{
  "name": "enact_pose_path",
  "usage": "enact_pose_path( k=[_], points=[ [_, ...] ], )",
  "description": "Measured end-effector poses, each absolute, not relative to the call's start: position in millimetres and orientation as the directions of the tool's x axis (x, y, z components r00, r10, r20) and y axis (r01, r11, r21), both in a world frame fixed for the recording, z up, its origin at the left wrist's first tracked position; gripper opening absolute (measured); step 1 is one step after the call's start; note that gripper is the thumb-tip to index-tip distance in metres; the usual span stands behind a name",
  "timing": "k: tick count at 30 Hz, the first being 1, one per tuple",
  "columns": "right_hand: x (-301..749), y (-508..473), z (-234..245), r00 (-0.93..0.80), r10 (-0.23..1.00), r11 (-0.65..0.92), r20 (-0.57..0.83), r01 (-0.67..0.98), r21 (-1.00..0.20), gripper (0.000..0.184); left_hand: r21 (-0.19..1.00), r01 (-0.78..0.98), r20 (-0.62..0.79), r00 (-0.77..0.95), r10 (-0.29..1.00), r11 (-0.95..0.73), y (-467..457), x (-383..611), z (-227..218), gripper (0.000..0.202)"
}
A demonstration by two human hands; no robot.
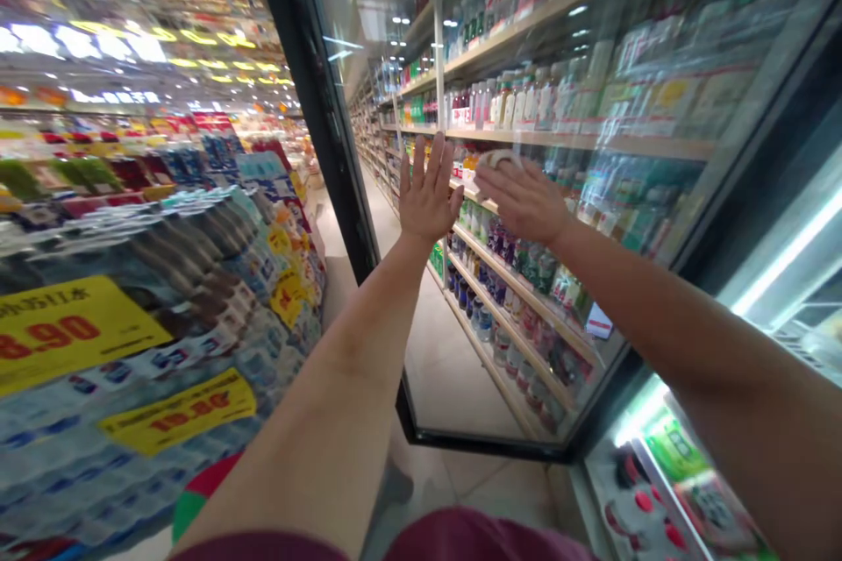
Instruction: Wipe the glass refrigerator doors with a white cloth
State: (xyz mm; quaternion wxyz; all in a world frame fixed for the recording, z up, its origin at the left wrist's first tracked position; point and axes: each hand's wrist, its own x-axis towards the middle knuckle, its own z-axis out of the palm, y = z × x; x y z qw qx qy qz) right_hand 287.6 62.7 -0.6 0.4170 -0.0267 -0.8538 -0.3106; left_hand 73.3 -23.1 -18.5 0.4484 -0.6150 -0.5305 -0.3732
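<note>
An open glass cooler door [500, 351] with a black frame stands swung out in front of me, and I see aisle shelves of bottles through it. My left hand [427, 188] lies flat on the glass, fingers stretched upward and apart. My right hand [523, 197] presses a small pale cloth [495, 161] against the glass just to the right of the left hand. Only a corner of the cloth shows above the fingers.
Stacked packs of bottled water [164, 342] with yellow price signs [66, 329] fill the left. The lit cooler interior [684, 473] with packaged goods sits at the lower right. A tiled aisle floor [453, 368] runs beyond the door.
</note>
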Motion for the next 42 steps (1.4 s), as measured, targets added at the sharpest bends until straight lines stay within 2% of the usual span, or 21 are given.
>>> enact_pose_path(
  k=[3, 4, 9, 11, 14, 15, 16, 19, 20, 25, 28, 30, 34, 36, 39, 40, 42],
  points=[
    [288, 64, 17, -0.483, -0.119, 0.812, 0.868, 0.456, 0.365, 0.060, -0.154, 0.988, 0.946, 0.152, 0.288, -0.015, -21, 72, -20, 0.068],
    [288, 64, 19, -0.471, -0.115, 0.808, 0.874, 0.468, 0.359, 0.061, -0.154, 0.988, 0.945, 0.153, 0.289, -0.016, -22, 72, -20, 0.068],
    [289, 61, 19, -0.702, -0.266, 0.782, 0.660, 0.243, 0.574, 0.053, -0.119, 0.992, 0.944, 0.125, 0.306, -0.040, -28, 78, -18, 0.067],
    [293, 61, 23, -0.665, -0.253, 0.796, 0.703, 0.270, 0.541, 0.057, -0.104, 0.993, 0.944, 0.114, 0.309, -0.049, -30, 80, -17, 0.067],
    [296, 62, 26, -0.494, -0.150, 0.825, 0.856, 0.415, 0.384, 0.065, -0.101, 0.994, 0.946, 0.111, 0.306, -0.048, -31, 80, -18, 0.067],
    [297, 62, 24, -0.483, -0.146, 0.824, 0.863, 0.423, 0.376, 0.064, -0.111, 0.993, 0.947, 0.118, 0.297, -0.041, -30, 79, -18, 0.067],
    [296, 62, 21, -0.519, -0.167, 0.821, 0.839, 0.398, 0.409, 0.062, -0.127, 0.991, 0.949, 0.130, 0.287, -0.032, -30, 78, -18, 0.067],
    [295, 62, 10, -0.705, -0.277, 0.788, 0.653, 0.222, 0.574, 0.055, -0.163, 0.987, 0.951, 0.159, 0.266, -0.007, -27, 74, -19, 0.069],
    [295, 62, 9, -0.722, -0.294, 0.781, 0.626, 0.196, 0.593, 0.053, -0.164, 0.987, 0.951, 0.159, 0.267, -0.004, -26, 73, -20, 0.071],
    [299, 64, 13, -0.519, -0.243, 0.800, 0.819, 0.370, 0.472, 0.055, -0.147, 0.989, 0.952, 0.147, 0.268, -0.018, -29, 76, -20, 0.069],
    [299, 64, 11, -0.657, -0.328, 0.793, 0.678, 0.199, 0.576, 0.054, -0.144, 0.989, 0.953, 0.144, 0.267, -0.017, -34, 80, -19, 0.065],
    [299, 64, 9, -0.709, -0.358, 0.792, 0.608, 0.114, 0.600, 0.055, -0.143, 0.990, 0.951, 0.140, 0.276, -0.009, -37, 82, -18, 0.064],
    [295, 63, 6, -0.533, -0.252, 0.849, 0.808, 0.280, 0.449, 0.057, -0.163, 0.986, 0.950, 0.148, 0.276, 0.031, -41, 85, -18, 0.063],
    [294, 61, 3, -0.551, -0.299, 0.843, 0.779, 0.229, 0.486, 0.055, -0.180, 0.982, 0.950, 0.160, 0.268, 0.053, -43, 85, -18, 0.063],
    [297, 58, 0, -0.677, -0.411, 0.784, 0.610, 0.078, 0.616, 0.051, -0.196, 0.978, 0.949, 0.171, 0.264, 0.071, -46, 86, -18, 0.063],
    [300, 58, 1, -0.681, -0.402, 0.779, 0.612, 0.097, 0.619, 0.051, -0.195, 0.978, 0.949, 0.170, 0.265, 0.072, -48, 87, -18, 0.063],
    [307, 58, 5, -0.611, -0.319, 0.799, 0.725, 0.238, 0.552, 0.051, -0.187, 0.980, 0.948, 0.162, 0.275, 0.068, -51, 88, -18, 0.064]
  ],
)
